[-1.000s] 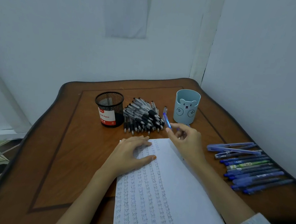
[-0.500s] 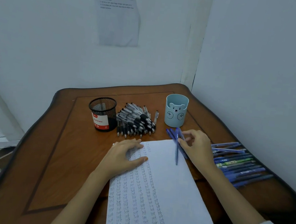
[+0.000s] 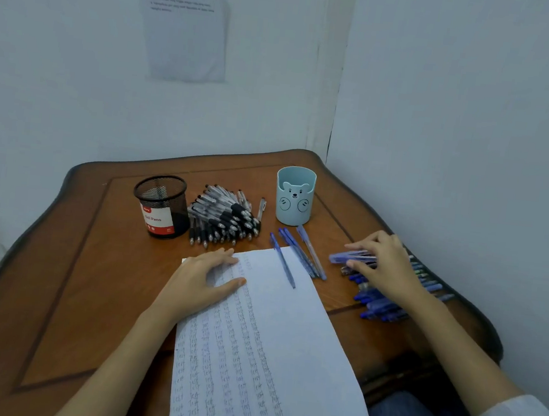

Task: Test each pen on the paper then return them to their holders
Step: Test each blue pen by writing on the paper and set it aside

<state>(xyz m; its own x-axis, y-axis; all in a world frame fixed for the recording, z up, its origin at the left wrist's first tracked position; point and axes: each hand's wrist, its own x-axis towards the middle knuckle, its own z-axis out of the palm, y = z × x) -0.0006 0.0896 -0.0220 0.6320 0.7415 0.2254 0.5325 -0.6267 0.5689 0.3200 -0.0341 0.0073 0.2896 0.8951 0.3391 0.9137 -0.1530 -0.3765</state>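
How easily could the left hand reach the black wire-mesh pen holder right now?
Probably yes. The left hand lies flat on the written-on white paper, holding nothing, and bare wooden tabletop separates it from the black wire-mesh pen holder.

Left hand (image 3: pixel 206 282) flat on paper (image 3: pixel 261 348). Right hand (image 3: pixel 386 270) pinching blue pen (image 3: pixel 351 257) over blue pen row (image 3: pixel 388 303). Four blue pens (image 3: pixel 298 256) beside bear holder (image 3: pixel 294 196). Mesh holder (image 3: pixel 161 206), black pen pile (image 3: pixel 224 218) behind.
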